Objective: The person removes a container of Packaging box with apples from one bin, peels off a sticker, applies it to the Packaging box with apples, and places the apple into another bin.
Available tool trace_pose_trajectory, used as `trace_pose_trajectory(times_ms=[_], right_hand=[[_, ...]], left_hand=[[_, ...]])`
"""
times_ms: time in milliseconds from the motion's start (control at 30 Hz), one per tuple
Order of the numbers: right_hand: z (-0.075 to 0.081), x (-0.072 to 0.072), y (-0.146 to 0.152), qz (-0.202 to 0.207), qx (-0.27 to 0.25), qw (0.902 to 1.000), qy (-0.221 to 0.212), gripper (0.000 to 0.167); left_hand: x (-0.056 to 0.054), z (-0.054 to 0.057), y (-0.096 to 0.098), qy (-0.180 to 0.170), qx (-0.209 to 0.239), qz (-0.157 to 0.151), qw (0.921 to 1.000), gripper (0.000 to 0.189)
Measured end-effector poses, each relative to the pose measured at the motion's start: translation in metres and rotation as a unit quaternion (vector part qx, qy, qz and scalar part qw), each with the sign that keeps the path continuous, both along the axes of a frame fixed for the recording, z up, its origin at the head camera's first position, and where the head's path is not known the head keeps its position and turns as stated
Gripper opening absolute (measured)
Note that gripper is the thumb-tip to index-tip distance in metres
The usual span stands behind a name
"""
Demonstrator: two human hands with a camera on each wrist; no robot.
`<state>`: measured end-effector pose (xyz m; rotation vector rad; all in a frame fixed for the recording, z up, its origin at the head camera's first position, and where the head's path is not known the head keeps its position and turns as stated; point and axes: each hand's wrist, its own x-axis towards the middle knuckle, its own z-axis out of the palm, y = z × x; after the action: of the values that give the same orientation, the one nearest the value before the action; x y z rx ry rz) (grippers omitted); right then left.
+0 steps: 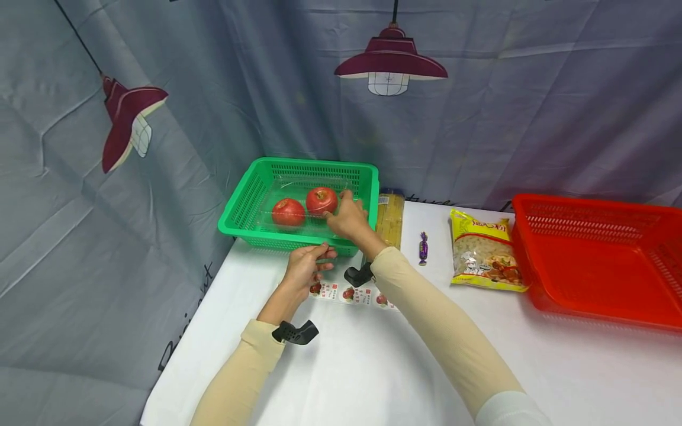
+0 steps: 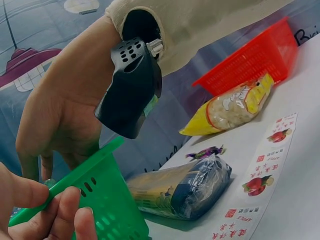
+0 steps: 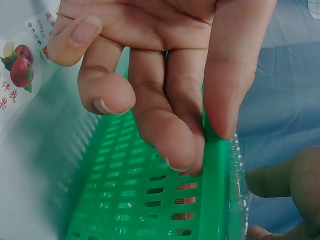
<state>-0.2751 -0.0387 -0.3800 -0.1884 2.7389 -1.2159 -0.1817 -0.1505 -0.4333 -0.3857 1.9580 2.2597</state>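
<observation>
In the head view, a green basket (image 1: 266, 235) holds a clear plastic box (image 1: 276, 192) with two red apples, one on the left (image 1: 288, 212) and one on the right (image 1: 322, 201). My left hand (image 1: 302, 269) pinches the basket's front rim between thumb and fingers; the right wrist view shows this pinch on the green rim (image 3: 215, 190) from close by. Reaching over the front right corner, my right hand (image 1: 348, 219) grips the right end of the clear box, thumb beside the right apple. Its fingertips are partly hidden.
A strip of apple-picture labels (image 1: 348, 294) lies before the basket. Right of the basket lies a yellowish plastic-wrapped pack (image 1: 391, 220), then a purple-wrapped candy (image 1: 423, 248). Farther right are a yellow bag (image 1: 485, 251) and a red basket (image 1: 591, 266). A grey curtain (image 1: 479, 130) hangs behind.
</observation>
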Motion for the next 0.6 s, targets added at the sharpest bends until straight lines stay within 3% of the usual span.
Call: trace_pose_trajectory(times_ms=[200,600], right_hand=[[0.0012,0.0011,-0.0011,0.017,-0.018,0.9997,-0.001,0.044],[0.0053,0.0032,-0.0026,0.013,-0.096,0.9942,-0.047,0.048]], left_hand=[[-0.0009,-0.0005,-0.0009,-0.003,0.001,-0.004,1.0,0.035],[-0.0004,0.0003,-0.0018,-0.006,0.008,-0.006,0.9999,0.037]])
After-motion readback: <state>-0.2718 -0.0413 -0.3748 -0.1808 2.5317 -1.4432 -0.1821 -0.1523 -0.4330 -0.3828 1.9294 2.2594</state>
